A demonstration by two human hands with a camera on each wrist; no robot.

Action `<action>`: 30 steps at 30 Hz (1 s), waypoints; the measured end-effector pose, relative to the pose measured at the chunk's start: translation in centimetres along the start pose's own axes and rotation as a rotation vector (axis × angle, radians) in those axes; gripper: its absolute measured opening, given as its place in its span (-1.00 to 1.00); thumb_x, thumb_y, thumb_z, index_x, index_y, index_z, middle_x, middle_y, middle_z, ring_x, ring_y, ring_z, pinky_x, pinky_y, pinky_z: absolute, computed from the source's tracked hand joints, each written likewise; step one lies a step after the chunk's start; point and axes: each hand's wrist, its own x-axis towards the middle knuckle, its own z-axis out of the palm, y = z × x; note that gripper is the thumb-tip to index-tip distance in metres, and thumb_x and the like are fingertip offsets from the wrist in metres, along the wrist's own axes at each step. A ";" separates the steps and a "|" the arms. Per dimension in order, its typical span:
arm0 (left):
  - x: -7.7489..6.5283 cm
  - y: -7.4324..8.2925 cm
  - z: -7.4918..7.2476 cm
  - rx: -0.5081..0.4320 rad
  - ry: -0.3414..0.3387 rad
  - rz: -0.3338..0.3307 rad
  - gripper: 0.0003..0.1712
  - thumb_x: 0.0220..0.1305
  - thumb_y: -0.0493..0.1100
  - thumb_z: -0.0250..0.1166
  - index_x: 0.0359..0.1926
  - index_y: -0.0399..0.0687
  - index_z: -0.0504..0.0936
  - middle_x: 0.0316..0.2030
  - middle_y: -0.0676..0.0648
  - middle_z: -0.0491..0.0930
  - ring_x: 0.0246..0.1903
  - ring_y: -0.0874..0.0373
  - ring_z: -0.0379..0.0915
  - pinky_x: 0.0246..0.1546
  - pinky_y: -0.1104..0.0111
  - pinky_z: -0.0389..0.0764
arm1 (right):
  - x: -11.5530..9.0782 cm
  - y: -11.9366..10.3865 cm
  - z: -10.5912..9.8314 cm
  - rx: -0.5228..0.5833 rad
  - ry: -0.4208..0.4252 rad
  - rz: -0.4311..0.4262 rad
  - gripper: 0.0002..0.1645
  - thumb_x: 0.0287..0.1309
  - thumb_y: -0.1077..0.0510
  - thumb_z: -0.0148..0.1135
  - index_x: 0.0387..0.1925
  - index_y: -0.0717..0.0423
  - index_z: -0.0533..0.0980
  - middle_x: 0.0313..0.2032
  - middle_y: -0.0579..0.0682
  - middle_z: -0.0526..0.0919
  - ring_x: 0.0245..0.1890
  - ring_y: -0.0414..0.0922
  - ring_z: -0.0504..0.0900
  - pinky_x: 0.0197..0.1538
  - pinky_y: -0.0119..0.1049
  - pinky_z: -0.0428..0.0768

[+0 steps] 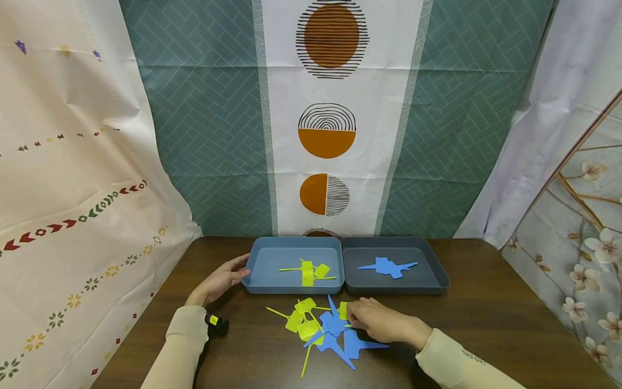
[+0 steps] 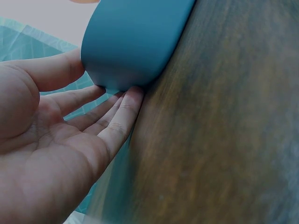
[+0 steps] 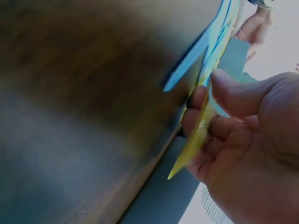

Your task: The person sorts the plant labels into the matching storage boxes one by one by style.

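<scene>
My right hand (image 1: pixel 378 321) pinches a yellow plant label (image 3: pixel 194 142) between thumb and fingers, at the right side of a mixed pile on the table. In that pile, yellow plant labels (image 1: pixel 308 330) and blue plant labels (image 1: pixel 333 323) overlap. My left hand (image 1: pixel 221 281) touches the left end of the blue-grey tray (image 1: pixel 291 290), its thumb (image 2: pixel 58 70) and extended fingertips against the outer wall. Several yellow labels (image 1: pixel 307 274) lie inside this tray. Beside it, the dark grey tray (image 1: pixel 396 290) contains blue labels (image 1: pixel 387 267).
Both trays stand side by side toward the back of the brown wooden table (image 1: pixel 257 356). Behind it hangs a green and white patterned curtain (image 1: pixel 214 135), with further cloths at left and right. A black wrist camera (image 1: pixel 217 325) sits on the left wrist.
</scene>
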 end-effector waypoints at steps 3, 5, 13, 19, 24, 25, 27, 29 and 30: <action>-0.1 0.0 -0.1 -0.006 0.001 -0.003 -0.22 0.65 -0.28 -0.01 0.65 -0.34 -0.21 0.59 -0.46 -0.19 0.56 -0.40 -0.15 0.51 -0.20 0.00 | 0.0 0.1 0.0 0.037 0.000 -0.004 -0.76 0.45 0.29 0.21 -0.30 -0.08 0.41 -0.42 -0.31 0.37 -0.34 -0.32 0.27 -0.17 -0.39 0.30; -0.1 -0.1 -0.1 -0.011 0.004 -0.005 -0.23 0.65 -0.28 -0.02 0.65 -0.33 -0.21 0.60 -0.45 -0.20 0.56 -0.40 -0.16 0.52 -0.21 -0.01 | 0.0 0.2 -0.1 0.058 0.008 -0.009 -0.80 0.44 0.30 0.22 -0.25 -0.07 0.46 -0.37 -0.30 0.46 -0.31 -0.33 0.33 -0.13 -0.36 0.35; -0.2 -0.1 -0.1 -0.004 0.006 -0.001 -0.21 0.65 -0.26 0.01 0.65 -0.33 -0.20 0.60 -0.45 -0.18 0.56 -0.39 -0.13 0.51 -0.20 0.01 | 0.2 1.1 -0.9 0.101 0.089 -0.021 -0.84 0.39 0.31 0.27 -0.16 0.00 0.66 -0.23 -0.27 0.65 -0.18 -0.29 0.48 -0.01 -0.21 0.43; -0.2 -0.2 -0.2 -0.001 0.007 0.011 -0.20 0.64 -0.26 0.03 0.64 -0.34 -0.19 0.59 -0.46 -0.17 0.55 -0.39 -0.10 0.51 -0.18 0.05 | 0.5 1.6 -1.8 0.226 0.096 -0.008 -0.89 0.40 0.33 0.27 -0.26 0.08 0.61 -0.36 -0.23 0.60 -0.33 -0.32 0.44 -0.16 -0.33 0.46; 0.0 -0.2 -0.2 0.004 0.003 0.016 -0.21 0.64 -0.27 0.02 0.64 -0.35 -0.19 0.60 -0.45 -0.18 0.55 -0.39 -0.10 0.50 -0.18 0.05 | 0.7 2.0 -2.5 0.370 0.077 0.050 -0.92 0.45 0.30 0.22 -0.25 0.16 0.57 -0.42 -0.15 0.53 -0.43 -0.33 0.42 -0.36 -0.41 0.44; 0.0 -0.2 -0.2 0.005 0.003 0.015 -0.22 0.64 -0.27 0.02 0.64 -0.35 -0.18 0.60 -0.45 -0.18 0.55 -0.39 -0.10 0.50 -0.18 0.05 | 0.7 2.2 -2.6 0.389 0.080 0.059 -0.92 0.46 0.30 0.21 -0.24 0.18 0.57 -0.44 -0.13 0.52 -0.45 -0.32 0.42 -0.38 -0.41 0.43; -0.1 -0.2 -0.2 0.003 0.004 0.011 -0.22 0.64 -0.28 0.02 0.64 -0.34 -0.18 0.59 -0.45 -0.17 0.55 -0.39 -0.10 0.50 -0.19 0.04 | 0.7 2.4 -2.8 0.420 0.088 0.071 -0.93 0.47 0.29 0.20 -0.21 0.20 0.57 -0.45 -0.10 0.53 -0.47 -0.31 0.43 -0.41 -0.42 0.42; -0.1 -0.2 -0.2 -0.002 0.005 0.007 -0.22 0.64 -0.28 0.02 0.65 -0.34 -0.18 0.59 -0.45 -0.16 0.55 -0.39 -0.10 0.51 -0.19 0.04 | 0.6 2.7 -3.0 0.445 0.098 0.075 -0.94 0.47 0.31 0.20 -0.20 0.20 0.57 -0.46 -0.05 0.55 -0.48 -0.28 0.45 -0.42 -0.42 0.44; -0.1 -0.2 -0.2 -0.002 0.004 0.006 -0.22 0.64 -0.28 0.02 0.65 -0.34 -0.18 0.59 -0.45 -0.16 0.55 -0.39 -0.10 0.51 -0.18 0.04 | 0.6 2.8 -3.1 0.455 0.103 0.075 -0.94 0.47 0.31 0.19 -0.19 0.20 0.57 -0.46 -0.04 0.56 -0.48 -0.25 0.47 -0.42 -0.41 0.45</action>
